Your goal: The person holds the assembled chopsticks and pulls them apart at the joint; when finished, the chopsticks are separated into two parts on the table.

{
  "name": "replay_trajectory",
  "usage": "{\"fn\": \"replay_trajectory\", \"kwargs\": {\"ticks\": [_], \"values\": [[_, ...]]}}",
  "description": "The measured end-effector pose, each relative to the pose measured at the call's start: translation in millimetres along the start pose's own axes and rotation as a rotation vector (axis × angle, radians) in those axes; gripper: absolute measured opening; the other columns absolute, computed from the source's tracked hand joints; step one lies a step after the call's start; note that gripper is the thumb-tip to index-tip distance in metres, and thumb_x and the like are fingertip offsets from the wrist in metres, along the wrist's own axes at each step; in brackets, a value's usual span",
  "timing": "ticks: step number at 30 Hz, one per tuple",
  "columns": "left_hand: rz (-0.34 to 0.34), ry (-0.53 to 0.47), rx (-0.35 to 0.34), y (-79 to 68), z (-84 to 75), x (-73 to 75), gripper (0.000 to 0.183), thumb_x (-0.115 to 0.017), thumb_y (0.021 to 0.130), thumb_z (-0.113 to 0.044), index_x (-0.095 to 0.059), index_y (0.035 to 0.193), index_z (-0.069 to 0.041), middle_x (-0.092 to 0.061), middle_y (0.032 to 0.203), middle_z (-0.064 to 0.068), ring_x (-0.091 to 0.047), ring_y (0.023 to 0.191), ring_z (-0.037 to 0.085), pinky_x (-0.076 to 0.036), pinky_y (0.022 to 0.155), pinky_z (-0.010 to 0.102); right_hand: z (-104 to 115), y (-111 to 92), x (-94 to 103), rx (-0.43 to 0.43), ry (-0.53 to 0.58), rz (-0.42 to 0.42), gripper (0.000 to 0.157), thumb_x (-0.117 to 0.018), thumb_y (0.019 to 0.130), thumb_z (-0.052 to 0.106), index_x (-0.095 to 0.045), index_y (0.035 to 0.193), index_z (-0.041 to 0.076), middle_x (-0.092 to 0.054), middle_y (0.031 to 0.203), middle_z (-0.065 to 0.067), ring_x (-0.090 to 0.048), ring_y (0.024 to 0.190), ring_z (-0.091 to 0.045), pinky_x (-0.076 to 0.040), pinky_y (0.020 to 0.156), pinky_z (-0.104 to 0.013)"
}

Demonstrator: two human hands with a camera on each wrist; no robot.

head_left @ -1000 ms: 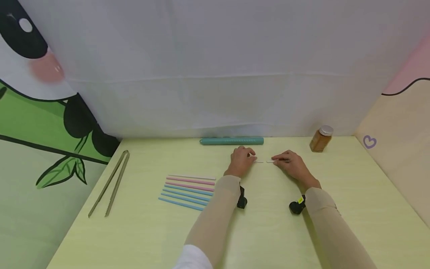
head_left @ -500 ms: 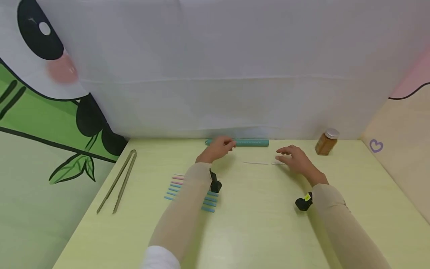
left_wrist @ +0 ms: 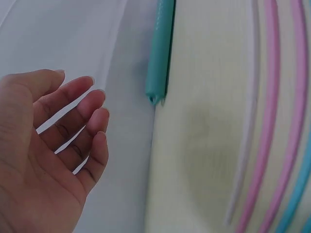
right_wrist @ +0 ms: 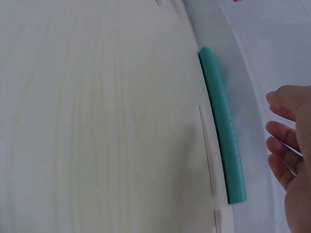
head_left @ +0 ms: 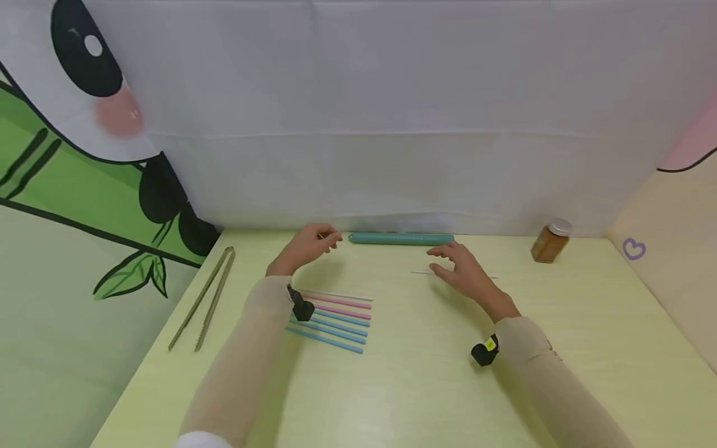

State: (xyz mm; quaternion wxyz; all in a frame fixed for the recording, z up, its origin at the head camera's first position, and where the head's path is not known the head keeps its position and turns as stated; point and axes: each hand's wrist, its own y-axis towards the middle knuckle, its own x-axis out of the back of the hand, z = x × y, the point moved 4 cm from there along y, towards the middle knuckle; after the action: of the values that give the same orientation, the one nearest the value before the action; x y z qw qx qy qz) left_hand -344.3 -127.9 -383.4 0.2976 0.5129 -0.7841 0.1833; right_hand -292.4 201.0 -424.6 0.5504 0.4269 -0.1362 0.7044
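Observation:
My left hand (head_left: pixel 308 247) hovers over the table's back left with loosely bent fingers. Nothing is between them in the left wrist view, where the hand (left_wrist: pixel 63 126) appears beside a long teal tube-like object (left_wrist: pixel 160 53). My right hand (head_left: pixel 462 270) is held above two thin white sticks, its thumb and fingers apart and holding nothing. One white stick (right_wrist: pixel 208 150) shows fully in the right wrist view; the second white stick (right_wrist: pixel 217 221) is cut off by the frame's lower edge. They lie end to end with a small gap.
Below my left hand lies a row of sticks: a white stick (head_left: pixel 342 295), pink sticks (head_left: pixel 344 302) and blue sticks (head_left: pixel 330 340). Metal tongs (head_left: pixel 206 298) lie at the left. A brown-filled jar (head_left: pixel 551 241) with a silvery lid stands at the back right. A white backdrop (head_left: pixel 392 174) borders the table.
My left hand let go of one white stick and moved left, past the teal object. The right hand released the other stick, lifted, then shifted left over the sticks.

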Motion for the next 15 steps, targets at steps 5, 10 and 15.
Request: {"fn": "replay_trajectory", "kwargs": {"ticks": [5, 10, 15], "values": [[-0.025, 0.023, 0.023, -19.2, 18.7, 10.4, 0.027, -0.05, 0.1, -0.032, -0.067, 0.107, -0.013, -0.064, 0.104, 0.014, -0.061, 0.098, 0.031, -0.049, 0.087, 0.041, 21, 4, -26.7, 0.05, 0.061, 0.023, 0.034, -0.063, 0.093, 0.018, -0.059, 0.125, 0.004, -0.056, 0.119, -0.014, -0.053, 0.109, -0.034, -0.046, 0.089, -0.053], [-0.027, 0.087, 0.055, -38.4, 36.2, 13.2, 0.033, -0.05, 0.1, -0.033, -0.066, 0.114, -0.008, -0.065, 0.112, 0.011, -0.059, 0.104, 0.027, -0.046, 0.091, 0.045, 41, 8, -52.0, 0.103, 0.107, 0.086, 0.037, -0.063, 0.093, 0.017, -0.057, 0.126, 0.001, -0.058, 0.116, -0.018, -0.053, 0.107, -0.035, -0.045, 0.092, -0.05], [0.001, 0.114, 0.069, -56.2, 58.3, 11.1, 0.031, -0.052, 0.1, -0.028, -0.064, 0.118, -0.006, -0.062, 0.116, 0.01, -0.057, 0.108, 0.028, -0.045, 0.093, 0.048, 51, 12, -77.4, 0.088, 0.117, 0.159, 0.039, -0.064, 0.093, 0.019, -0.056, 0.128, 0.003, -0.059, 0.116, -0.013, -0.054, 0.108, -0.029, -0.045, 0.094, -0.046]]}}
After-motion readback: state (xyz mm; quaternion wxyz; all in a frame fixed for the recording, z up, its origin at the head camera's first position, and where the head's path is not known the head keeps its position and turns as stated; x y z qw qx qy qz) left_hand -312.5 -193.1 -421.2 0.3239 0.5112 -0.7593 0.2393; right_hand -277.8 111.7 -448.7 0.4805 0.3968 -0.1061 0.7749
